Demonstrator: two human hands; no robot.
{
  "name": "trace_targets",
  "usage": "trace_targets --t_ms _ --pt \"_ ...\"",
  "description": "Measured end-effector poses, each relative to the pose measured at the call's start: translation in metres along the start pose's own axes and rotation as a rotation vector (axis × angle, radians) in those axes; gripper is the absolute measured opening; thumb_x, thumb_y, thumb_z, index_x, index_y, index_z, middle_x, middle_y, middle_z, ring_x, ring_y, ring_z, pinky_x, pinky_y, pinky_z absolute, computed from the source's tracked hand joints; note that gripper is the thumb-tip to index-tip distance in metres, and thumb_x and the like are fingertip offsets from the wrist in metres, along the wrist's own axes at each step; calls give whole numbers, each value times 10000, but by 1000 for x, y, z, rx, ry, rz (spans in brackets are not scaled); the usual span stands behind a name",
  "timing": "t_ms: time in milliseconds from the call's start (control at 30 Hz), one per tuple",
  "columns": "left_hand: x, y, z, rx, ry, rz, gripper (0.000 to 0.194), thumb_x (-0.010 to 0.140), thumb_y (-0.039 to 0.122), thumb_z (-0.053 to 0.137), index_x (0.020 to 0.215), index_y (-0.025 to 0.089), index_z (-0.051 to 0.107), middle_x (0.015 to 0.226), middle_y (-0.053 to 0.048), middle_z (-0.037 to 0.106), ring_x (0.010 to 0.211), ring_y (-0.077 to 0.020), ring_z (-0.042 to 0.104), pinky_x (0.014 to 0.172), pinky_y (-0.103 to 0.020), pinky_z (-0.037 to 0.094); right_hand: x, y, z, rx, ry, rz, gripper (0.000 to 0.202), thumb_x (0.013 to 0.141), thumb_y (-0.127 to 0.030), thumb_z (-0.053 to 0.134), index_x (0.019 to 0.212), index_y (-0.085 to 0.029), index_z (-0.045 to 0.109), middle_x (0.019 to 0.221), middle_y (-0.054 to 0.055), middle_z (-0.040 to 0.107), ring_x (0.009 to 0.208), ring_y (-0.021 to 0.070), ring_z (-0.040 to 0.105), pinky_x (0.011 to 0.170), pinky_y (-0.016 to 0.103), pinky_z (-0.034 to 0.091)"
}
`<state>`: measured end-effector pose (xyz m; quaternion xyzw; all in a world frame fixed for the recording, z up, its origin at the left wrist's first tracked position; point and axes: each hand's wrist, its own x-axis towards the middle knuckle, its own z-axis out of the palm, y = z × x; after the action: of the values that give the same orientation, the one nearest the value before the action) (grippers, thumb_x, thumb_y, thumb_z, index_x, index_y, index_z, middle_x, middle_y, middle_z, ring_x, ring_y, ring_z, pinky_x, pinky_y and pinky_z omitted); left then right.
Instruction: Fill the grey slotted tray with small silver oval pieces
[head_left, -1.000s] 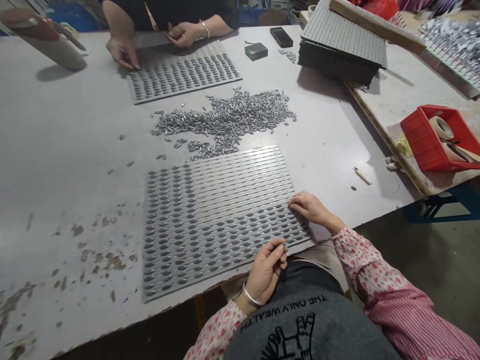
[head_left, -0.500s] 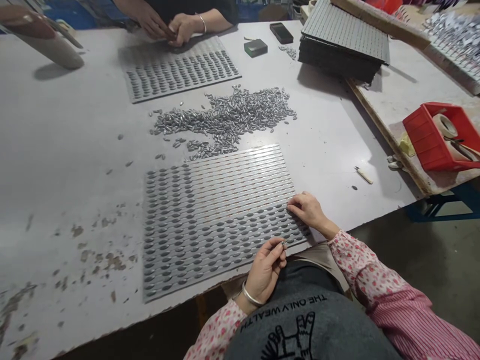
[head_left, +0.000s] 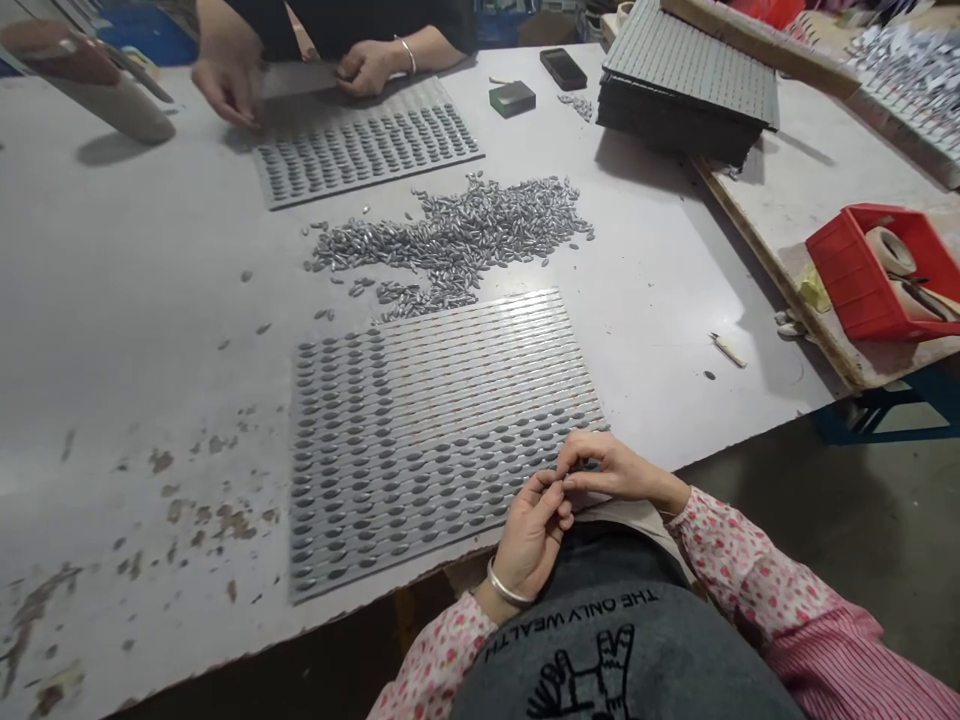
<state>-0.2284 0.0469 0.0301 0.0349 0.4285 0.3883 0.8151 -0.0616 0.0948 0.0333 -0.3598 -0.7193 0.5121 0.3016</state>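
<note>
A ridged grey board [head_left: 480, 375] lies on the table in front of me. Rows of small grey oval pieces [head_left: 345, 480] sit along its left side and near edge. Over its near right corner, my left hand [head_left: 529, 535] is closed in a pinch on what looks like a small grey oval piece, mostly hidden by the fingers. My right hand [head_left: 611, 468] is pinched closed too, its fingertips touching those of my left. Whatever lies between the right fingertips is hidden.
A heap of loose oval pieces [head_left: 465, 240] lies beyond my board. Across the table, a co-worker's hands [head_left: 367, 68] are at a second board [head_left: 367, 150]. Stacked boards [head_left: 682, 100], a phone [head_left: 562, 68], small snips [head_left: 727, 350] and a red bin [head_left: 862, 280] are to the right.
My right hand has come from the board's right edge toward me, meeting my left fingertips. My left hand stays nearly in place. One co-worker hand has moved left, away from the other.
</note>
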Motion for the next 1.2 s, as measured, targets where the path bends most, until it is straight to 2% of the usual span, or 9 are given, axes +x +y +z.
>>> trace_targets --t_ms 100,233,400,633,767,900,967,1100,1200 --pt "-1 4 3 -41 -11 -45 151 778 241 623 908 167 609 826 -25 602 692 -86 554 603 -193 442 2 7 -5 33 135 105 205 867 -353 507 888 -175 606 835 33 617 759 137 557 671 254 450" --pt "-7 12 9 -98 -49 -149 187 826 202 542 980 130 619 1019 -102 615 908 -165 586 771 -269 479 10 31 -26 -243 343 210 198 890 -289 458 917 -176 619 822 37 610 773 151 548 712 282 439" --pt "-10 14 10 -9 -12 -166 188 817 66 505 975 90 605 1009 -126 641 902 -145 613 820 -236 486 20 47 -37 -544 267 191 148 853 -195 509 946 -192 623 853 42 616 830 169 529 766 300 407" --pt "-9 12 7 -9 -3 -145 159 861 153 476 977 107 575 1028 -130 649 913 -154 629 771 -232 519 26 53 -32 -664 292 218 61 820 -212 577 764 -193 596 781 17 611 797 167 503 746 288 384" --pt "-9 12 7 12 -29 -149 203 860 158 479 1042 104 552 1030 -135 651 884 -152 637 735 -225 523 27 56 -30 -679 347 224 64 817 -229 582 767 -189 586 797 31 579 825 175 488 760 295 389" --pt "-9 12 9 31 -43 -112 266 849 176 508 1113 143 511 1034 -118 653 835 -138 642 692 -223 521 22 41 -24 -579 415 227 82 817 -235 576 756 -181 584 776 40 563 802 181 490 757 315 396" --pt "-9 12 10 37 -69 -88 327 847 201 515 1170 160 489 1067 -122 641 887 -163 634 721 -249 520 16 28 -19 -460 314 172 105 836 -259 555 785 -184 607 786 42 567 804 177 499 762 317 405" --pt "-7 10 10 62 -121 -26 440 826 228 548 1258 206 465 1154 -105 599 941 -188 612 785 -300 506 4 3 -7 -260 -43 6 185 878 -290 500 988 -212 626 910 49 588 880 166 511 817 326 415" --pt "-7 8 9 81 -166 10 456 818 218 558 1265 248 478 1280 -80 520 951 -174 596 817 -309 496 0 -7 1 -190 -119 -50 187 875 -290 511 999 -205 621 991 59 590 938 165 512 853 334 411"
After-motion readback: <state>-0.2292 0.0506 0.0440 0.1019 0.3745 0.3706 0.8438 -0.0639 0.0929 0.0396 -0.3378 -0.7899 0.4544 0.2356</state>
